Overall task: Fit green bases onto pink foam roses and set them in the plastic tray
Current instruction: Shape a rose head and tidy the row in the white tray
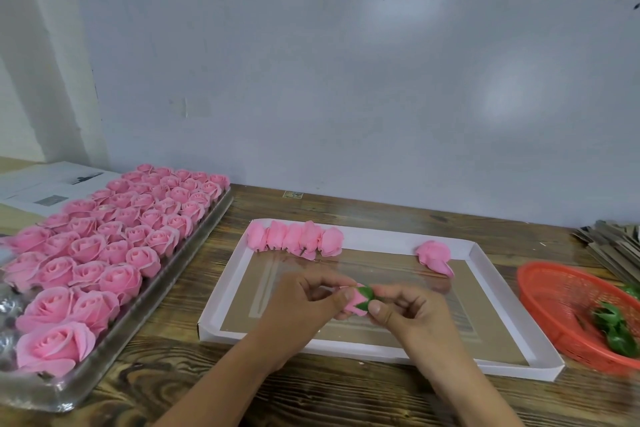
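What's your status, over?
Left hand holds pink rose; right hand pinches green base onto it. Both over white tray. Nothing in the way.

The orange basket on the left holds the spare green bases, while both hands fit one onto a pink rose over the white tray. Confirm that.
Not quite: the head view shows the orange basket with the green bases on the right. Otherwise correct: the left hand and right hand fit one onto a pink rose over the white tray.

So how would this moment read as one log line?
step: fitting base | left hand: holds pink foam rose | right hand: pinches green plastic base | over: white-rimmed clear tray
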